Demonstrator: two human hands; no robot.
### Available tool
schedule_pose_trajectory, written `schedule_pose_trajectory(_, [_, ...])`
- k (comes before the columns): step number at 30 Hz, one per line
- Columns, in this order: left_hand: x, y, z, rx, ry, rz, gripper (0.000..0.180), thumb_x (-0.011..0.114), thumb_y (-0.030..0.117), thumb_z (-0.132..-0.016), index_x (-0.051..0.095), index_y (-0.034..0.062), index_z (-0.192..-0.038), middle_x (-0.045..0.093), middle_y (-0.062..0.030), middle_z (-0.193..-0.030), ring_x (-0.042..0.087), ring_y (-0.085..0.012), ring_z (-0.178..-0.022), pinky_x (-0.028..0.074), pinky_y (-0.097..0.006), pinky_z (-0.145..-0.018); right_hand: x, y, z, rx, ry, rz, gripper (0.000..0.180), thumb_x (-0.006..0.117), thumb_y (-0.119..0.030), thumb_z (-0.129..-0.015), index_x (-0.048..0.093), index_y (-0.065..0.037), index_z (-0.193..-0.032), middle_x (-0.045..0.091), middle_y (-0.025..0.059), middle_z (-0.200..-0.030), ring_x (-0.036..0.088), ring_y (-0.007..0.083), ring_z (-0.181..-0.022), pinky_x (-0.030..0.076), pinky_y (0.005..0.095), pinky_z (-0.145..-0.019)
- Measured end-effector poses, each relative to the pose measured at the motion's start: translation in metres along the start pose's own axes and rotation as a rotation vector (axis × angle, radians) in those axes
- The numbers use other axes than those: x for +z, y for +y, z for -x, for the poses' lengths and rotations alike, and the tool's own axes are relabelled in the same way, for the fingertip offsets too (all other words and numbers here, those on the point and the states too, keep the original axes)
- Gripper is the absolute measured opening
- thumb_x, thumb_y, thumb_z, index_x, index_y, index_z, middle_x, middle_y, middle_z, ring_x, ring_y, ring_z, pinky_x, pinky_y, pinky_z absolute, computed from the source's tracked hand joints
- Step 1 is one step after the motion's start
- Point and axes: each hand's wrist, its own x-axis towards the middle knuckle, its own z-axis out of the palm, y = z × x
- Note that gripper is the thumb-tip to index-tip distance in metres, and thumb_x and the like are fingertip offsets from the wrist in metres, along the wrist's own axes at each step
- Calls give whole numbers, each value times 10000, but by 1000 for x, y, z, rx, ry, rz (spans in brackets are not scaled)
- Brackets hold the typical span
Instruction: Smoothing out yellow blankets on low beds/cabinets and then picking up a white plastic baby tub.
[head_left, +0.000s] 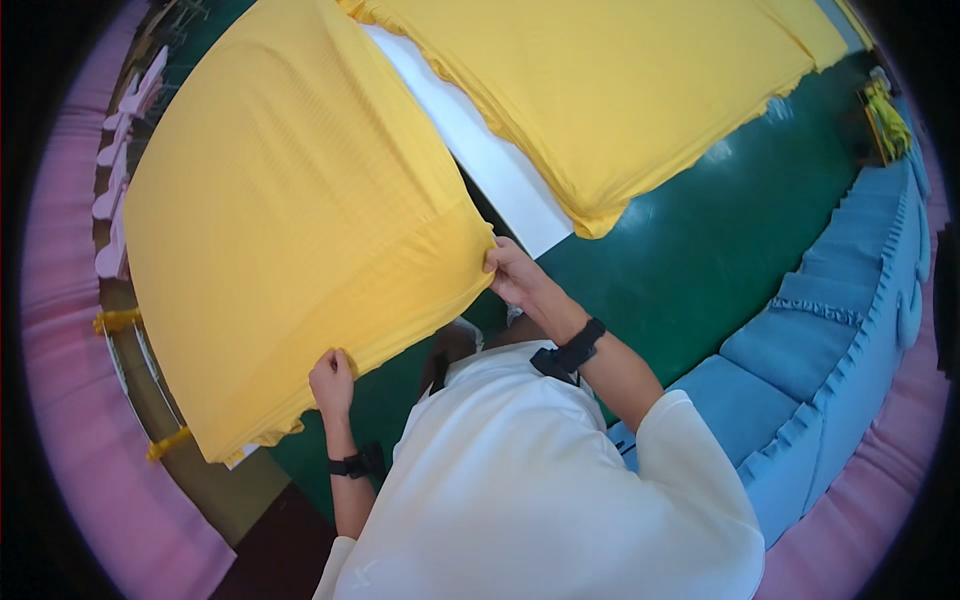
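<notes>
A yellow fitted cloth cover [300,200] is spread over a flat rectangular top in front of me, with soft creases across it. At its near right corner, my right hand [513,272] is closed on the edge of the cover, thumb and fingers pinching the fabric. My left hand [331,378] is closed on the near edge of the same cover, further left. The gathered hem hangs loose and bunched near the left corner. What lies under the cloth is mostly hidden.
A second yellow cover [640,90] lies beyond on the right, with a white panel [490,140] showing beside it. Blue padded seating [780,370] lines the right side of the green floor [690,240]. Pink padding [85,330] and white cut-out railings [120,190] stand at left.
</notes>
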Motion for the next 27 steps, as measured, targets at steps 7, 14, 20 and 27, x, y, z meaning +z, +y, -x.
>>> schedule_pose_trajectory(7, [12, -26, 31, -108, 22, 406, 298, 511, 234, -909, 550, 10, -716, 567, -79, -578, 458, -113, -492, 342, -264, -471, -2, -20, -20, 89, -188, 159, 403, 535, 103, -634, 573, 43, -1030, 637, 80, -933, 631, 175, -768, 504, 294, -728])
schedule_pose_trajectory(14, [26, -12, 63, -661, -135, 1440, 333, 550, 318, -908, 554, 16, -1048, 639, -97, -931, 593, -137, -806, 455, -214, -694, 10, -46, 11, 62, -72, 138, 590, 576, 21, -662, 452, -7, -1239, 567, 71, -1173, 558, 194, -1066, 457, 303, -899])
schedule_pose_trajectory(20, [47, -18, 63, -635, -2, 1860, 399, 585, 247, -894, 482, -62, -1125, 532, -188, -1144, 529, -263, -1089, 479, -280, -903, -14, -49, 12, 224, -161, 162, 547, 560, 1, -729, 432, 7, -1261, 555, 107, -1201, 547, 222, -1102, 446, 365, -948])
schedule_pose_trajectory(27, [51, -20, 64, -656, -15, 1822, 410, 572, 271, -900, 470, -42, -1143, 549, -177, -1113, 531, -247, -1082, 460, -303, -925, -19, -41, 7, 243, -21, 150, 509, 508, 4, -723, 449, 31, -1228, 557, 144, -1192, 555, 266, -1090, 443, 387, -965])
